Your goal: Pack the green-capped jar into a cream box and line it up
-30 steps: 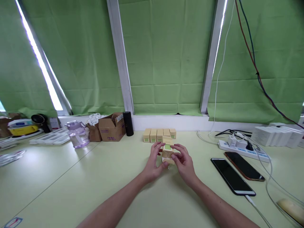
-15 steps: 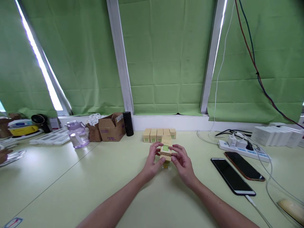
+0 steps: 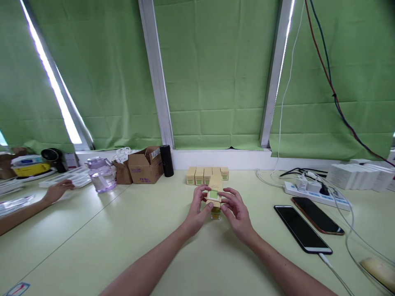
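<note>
Both hands are meeting at the middle of the bench (image 3: 129,230), just in front of a row of small tan boxes (image 3: 207,175) lined up by the window sill. The left hand (image 3: 196,211) and the right hand (image 3: 237,211) are pinching a small tan box with a green label (image 3: 214,192) from either side, fingers curled in and pressed against its walls, while a small glass jar with yellowish contents (image 3: 215,212) is standing on the bench directly under it, partly covered by the box; how far inside it is sitting cannot be told. To handle this well, the grip seems best kept light and level on the card walls, so that the box is sliding straight along the jar rather than tilting and catching its rim; squeezing hard would likely be denting the thin card. Room is open toward the person and to the left, where bare bench is stretching out. To the right two phones (image 3: 304,230) are lying with a charging cable, near a power strip (image 3: 311,190), so sweeping that way is risking a snag. At far left another person's hand (image 3: 57,191) is reaching near a lilac water jug (image 3: 99,174), well apart.
</note>
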The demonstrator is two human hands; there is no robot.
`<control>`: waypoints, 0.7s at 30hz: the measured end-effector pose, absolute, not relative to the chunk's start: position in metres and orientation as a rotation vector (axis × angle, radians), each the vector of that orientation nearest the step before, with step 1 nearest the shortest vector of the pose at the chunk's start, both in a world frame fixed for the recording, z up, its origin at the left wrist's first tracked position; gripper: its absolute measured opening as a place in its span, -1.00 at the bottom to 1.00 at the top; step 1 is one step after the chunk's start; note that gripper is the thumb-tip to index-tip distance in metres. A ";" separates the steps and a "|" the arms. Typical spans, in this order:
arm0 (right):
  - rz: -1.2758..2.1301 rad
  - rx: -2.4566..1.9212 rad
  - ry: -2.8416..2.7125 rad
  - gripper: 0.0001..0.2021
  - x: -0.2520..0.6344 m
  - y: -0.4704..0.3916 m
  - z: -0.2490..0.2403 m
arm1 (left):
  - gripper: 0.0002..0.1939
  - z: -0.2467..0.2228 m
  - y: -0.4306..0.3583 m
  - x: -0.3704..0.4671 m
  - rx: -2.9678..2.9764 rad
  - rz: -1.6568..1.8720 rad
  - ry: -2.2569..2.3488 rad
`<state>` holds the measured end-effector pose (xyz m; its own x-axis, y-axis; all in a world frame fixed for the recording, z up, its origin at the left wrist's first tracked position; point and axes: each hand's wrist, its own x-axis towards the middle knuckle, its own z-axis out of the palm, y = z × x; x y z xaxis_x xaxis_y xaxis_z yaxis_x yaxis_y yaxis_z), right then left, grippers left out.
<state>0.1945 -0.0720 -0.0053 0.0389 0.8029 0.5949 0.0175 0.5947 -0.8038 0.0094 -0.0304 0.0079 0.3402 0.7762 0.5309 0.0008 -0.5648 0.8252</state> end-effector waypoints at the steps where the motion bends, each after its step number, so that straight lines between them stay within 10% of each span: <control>1: 0.698 -0.749 -1.419 -0.66 0.195 -0.072 -0.005 | -0.48 0.008 -0.031 0.010 1.836 1.298 0.681; 21: 0.658 -0.784 -1.413 -0.65 0.193 -0.073 -0.003 | -0.55 0.012 -0.033 0.012 1.875 1.347 0.709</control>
